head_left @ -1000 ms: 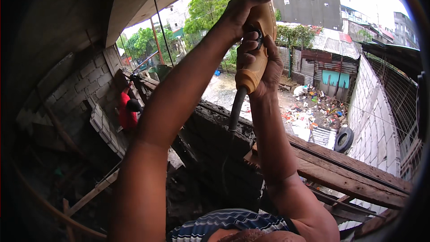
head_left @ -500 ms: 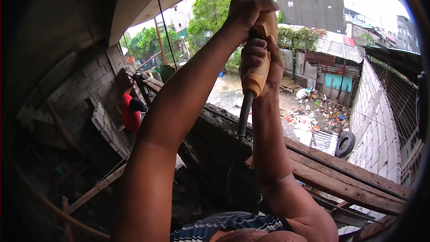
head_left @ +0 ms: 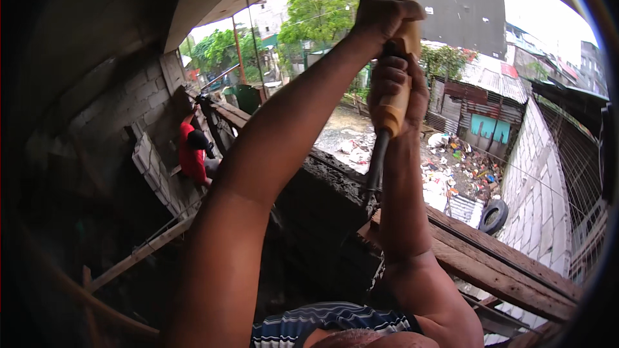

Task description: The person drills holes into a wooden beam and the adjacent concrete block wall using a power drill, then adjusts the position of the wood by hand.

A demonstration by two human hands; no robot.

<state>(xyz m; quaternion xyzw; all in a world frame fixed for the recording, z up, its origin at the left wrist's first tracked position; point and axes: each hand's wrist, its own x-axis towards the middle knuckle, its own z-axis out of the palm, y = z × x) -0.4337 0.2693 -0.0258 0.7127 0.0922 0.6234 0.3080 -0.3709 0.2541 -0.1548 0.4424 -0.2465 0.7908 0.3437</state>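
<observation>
Overhead I hold a long yellow-orange power tool (head_left: 391, 116) with both hands; its exact kind cannot be told. My left hand (head_left: 380, 16) is wrapped round its upper body, just below a dark section that runs out of the top of the picture. Lower down, my right hand (head_left: 412, 93) is closed round the body, its fingers curled by a dark part that may be the switch. A thick black cord sleeve (head_left: 377, 164) hangs from the tool's bottom end. Whatever the upper end touches is out of view.
A person in a red top (head_left: 192, 154) works at the left, by a block wall (head_left: 138, 106). Wooden beams (head_left: 496, 258) cross at the right. Beyond them lie a rubbish heap (head_left: 461, 161), a tyre (head_left: 494, 217) and a white block wall (head_left: 535, 174). A concrete ceiling (head_left: 213, 0) hangs above.
Both hands and the tool appear further right and slightly lower in the picture; the surroundings have shifted a little too. My grip is unchanged. The person in red shows more of their body.
</observation>
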